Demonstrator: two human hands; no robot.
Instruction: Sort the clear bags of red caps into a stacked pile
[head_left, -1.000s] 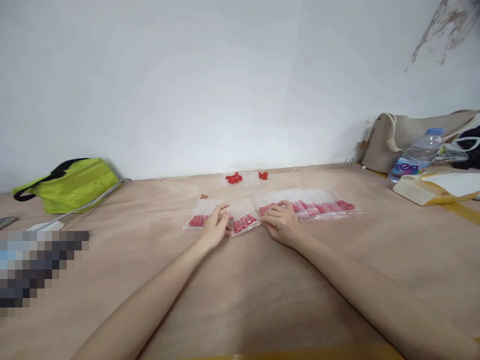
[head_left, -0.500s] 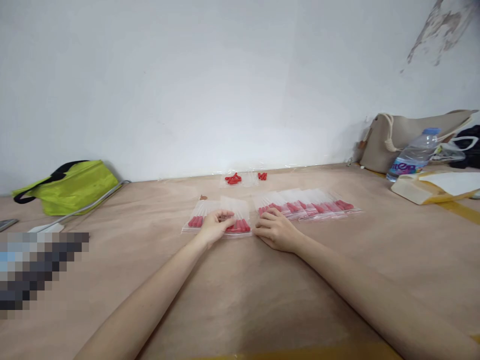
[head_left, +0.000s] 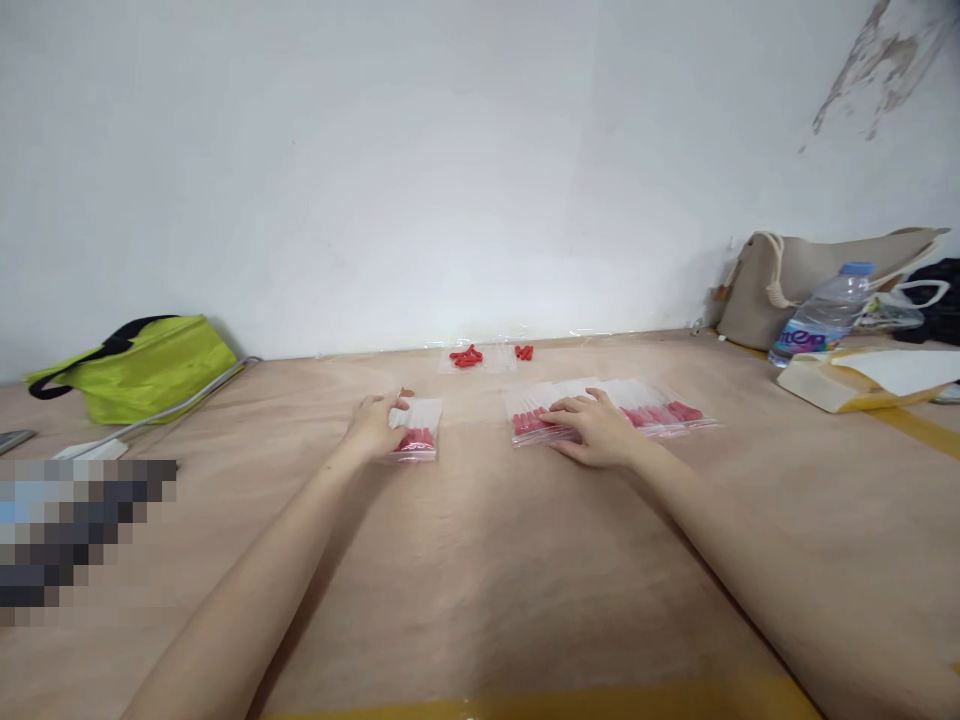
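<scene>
My left hand (head_left: 377,425) is at the left side of a clear zip bag (head_left: 427,412) that holds red sticks. Its thumb and fingers are apart, over part of the bag. My right hand (head_left: 600,430) lies across a row of overlapping zip bags (head_left: 664,415), each with red pieces near its lower edge. The right fingers are stretched out and cover the middle of the row. Near the wall, a small heap of red pieces (head_left: 466,357) lies on clear plastic, with a smaller group of red pieces (head_left: 524,353) to its right.
A lime-green bag (head_left: 161,370) with a black strap and a grey cable (head_left: 180,407) lie left. At right stand a beige bag (head_left: 757,295), a water bottle (head_left: 821,315) and an open paper envelope (head_left: 832,382). The white wall (head_left: 480,180) bounds the table behind.
My left hand has moved left, off the bag it was over. My right hand has shifted right and a little back, onto the row. Only one bag now shows clearly at left.
</scene>
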